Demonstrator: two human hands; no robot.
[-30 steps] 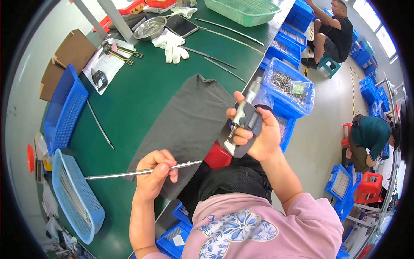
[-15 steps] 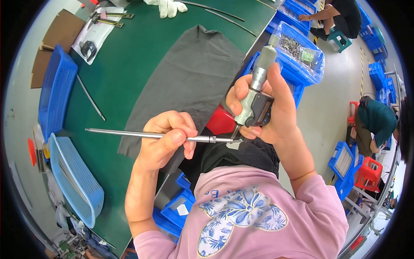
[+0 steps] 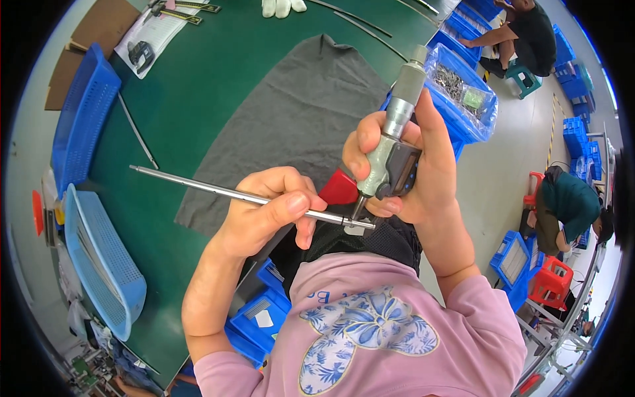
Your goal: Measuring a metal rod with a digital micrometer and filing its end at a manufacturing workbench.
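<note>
My left hand (image 3: 268, 210) pinches a thin shiny metal rod (image 3: 192, 183) between thumb and fingers. The rod slants, its stepped end lower at the right and its narrow tip out to the left. In my right hand (image 3: 417, 165) is a digital micrometer (image 3: 383, 162), held steeply with its thimble up and its dark display box facing right. The micrometer's spindle comes down at the rod's stepped end, near a groove; whether it presses on the metal I cannot tell. Its frame is mostly hidden behind the rod and my fingers.
A grey cloth (image 3: 278, 112) covers part of the green table (image 3: 178, 86). Blue baskets (image 3: 86, 119) and a light blue basket (image 3: 106, 264) line the left. A blue bin of metal parts (image 3: 456, 92) stands right. Two people sit farther right, near a red stool (image 3: 550, 281).
The rod has tilted, its right end dropping and sliding a little right. The micrometer's spindle now meets it farther from the end. The view has shifted slightly.
</note>
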